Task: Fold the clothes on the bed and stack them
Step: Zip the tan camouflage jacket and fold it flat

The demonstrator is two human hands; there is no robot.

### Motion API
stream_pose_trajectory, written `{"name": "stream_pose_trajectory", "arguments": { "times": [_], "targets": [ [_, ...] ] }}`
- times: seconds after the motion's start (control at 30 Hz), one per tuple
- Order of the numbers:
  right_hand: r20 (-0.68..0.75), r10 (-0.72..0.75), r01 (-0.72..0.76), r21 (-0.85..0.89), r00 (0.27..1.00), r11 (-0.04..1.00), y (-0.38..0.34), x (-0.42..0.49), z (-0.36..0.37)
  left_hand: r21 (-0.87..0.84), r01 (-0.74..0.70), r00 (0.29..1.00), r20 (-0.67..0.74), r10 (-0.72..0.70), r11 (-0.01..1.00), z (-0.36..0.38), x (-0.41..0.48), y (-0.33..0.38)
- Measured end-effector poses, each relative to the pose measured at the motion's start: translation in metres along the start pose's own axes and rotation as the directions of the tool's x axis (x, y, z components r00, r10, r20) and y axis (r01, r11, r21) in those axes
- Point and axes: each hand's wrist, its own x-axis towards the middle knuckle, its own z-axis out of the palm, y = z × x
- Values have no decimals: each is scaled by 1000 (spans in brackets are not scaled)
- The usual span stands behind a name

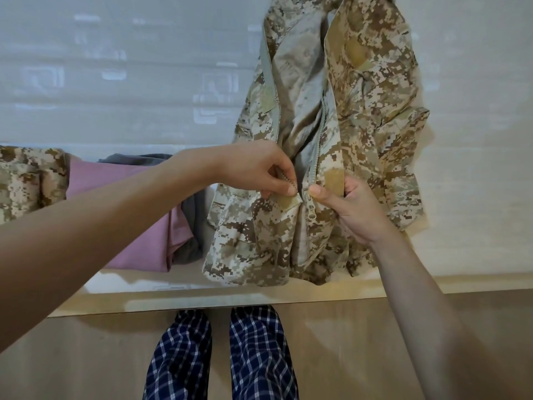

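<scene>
Nearest the camera, below the jacket's hem, the person's legs in dark blue and white checked trousers [259, 356] are standing against the pale wooden bed frame [202, 298]. Just past that rail, the desert-camouflage zip-front jacket [360, 116] in tan, brown and cream is lying front up on the bed, its hem reaching the near edge and its collar pointing away. Its front is lying open above the hands, showing the grey-green lining.

Both hands are working at the lower part of the jacket's front opening. The left hand [259, 168] is pinching the zip edge of one front panel between thumb and curled fingers. The right hand [349, 209] is gripping the other panel just beside it, fingers curled into the cloth under a tan fastening patch [334, 180] and thumb pressing by the zip teeth. The metal zip pull [312, 216] is hanging just below the two thumbs.

Left of the jacket, a folded dusty-pink garment [129, 203] is lying on a folded dark grey garment [196, 223], which is touching the jacket's side. Further left, another folded camouflage garment [26, 180] is sitting beside the pink one.

Beyond the jacket, the pale grey-white patterned bed cover [115, 82] is stretching away.
</scene>
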Motion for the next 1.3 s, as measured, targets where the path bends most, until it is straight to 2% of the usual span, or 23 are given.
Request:
{"name": "stream_pose_trajectory", "arguments": {
  "times": [0.4, 0.67, 1.0, 1.2, 1.3],
  "targets": [
    [5, -30, 30, -151, 1000, 988, 0, -2, -3, -49, 5, 1000, -22, -6, 999, -2, 1, -5],
    [-16, -49, 47, -116, 999, 992, 5, -2, 2, 0, 15, 1000, -23, -15, 1000, 0, 3, -7],
    [-141, -60, 42, -128, 988, 991, 9, -4, 16, -26, 13, 1000, -1, -13, 1000, 2, 5, -8],
    [-299, -44, 48, 7, 953, 999, 17, -9, 37, -56, 50, 997, 63, -47, 997, -1, 7, -6],
    [-349, -12, 28, 40, 937, 999, 21, -11, 42, -96, 69, 997, 34, -66, 993, 0, 6, -8]
  ]
}}
